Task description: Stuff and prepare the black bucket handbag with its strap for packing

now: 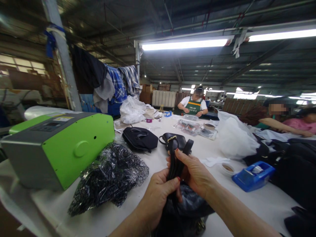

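Dark, glossy material (190,200) bunches below two bare hands at the front of a white tabletop (202,149), as the left hand (158,192) and right hand (196,172) grip smooth black straps (174,163) in closed fingers, one gold-toned buckle (172,138) near the top. Two black bags (140,138) lie beyond, one angular and matte with looped handles. At left, crinkled black patterned plastic (111,176) sits against a green-and-gray machine (81,144), its labels too small to read. One blue tape dispenser (253,176) stands beside one tape roll (227,168) at right. Across, a person (193,103) wears a green apron (194,108) with blurred white lettering.
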Motion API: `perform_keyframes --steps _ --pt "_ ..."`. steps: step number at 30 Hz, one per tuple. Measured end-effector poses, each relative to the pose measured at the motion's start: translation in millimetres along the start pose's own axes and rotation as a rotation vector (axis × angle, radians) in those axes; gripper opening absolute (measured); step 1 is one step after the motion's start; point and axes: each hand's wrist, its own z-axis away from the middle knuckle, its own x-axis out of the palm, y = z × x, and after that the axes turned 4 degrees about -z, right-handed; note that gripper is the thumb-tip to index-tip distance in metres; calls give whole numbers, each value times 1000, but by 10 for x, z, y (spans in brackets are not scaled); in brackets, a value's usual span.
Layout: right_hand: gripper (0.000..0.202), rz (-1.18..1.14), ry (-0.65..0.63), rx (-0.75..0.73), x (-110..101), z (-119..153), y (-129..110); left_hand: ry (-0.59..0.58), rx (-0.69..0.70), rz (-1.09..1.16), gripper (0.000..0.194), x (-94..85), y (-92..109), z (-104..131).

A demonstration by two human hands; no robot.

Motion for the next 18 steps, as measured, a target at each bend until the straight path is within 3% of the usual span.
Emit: perform_keyframes --steps 8,11,13,18 --pt "57 -10 -56 37 61 94 -84 -34 -51 -106 21 38 37 20" --pt "47 -12 -99 23 78 110 -74 -73 -62 -99 22 56 51 19" --pt "39 -17 -72 -8 99 102 -46 -104 -63 -89 23 63 60 23" --pt "41 -45 36 -51 131 61 32 -154 -22 -212 23 32 105 45"
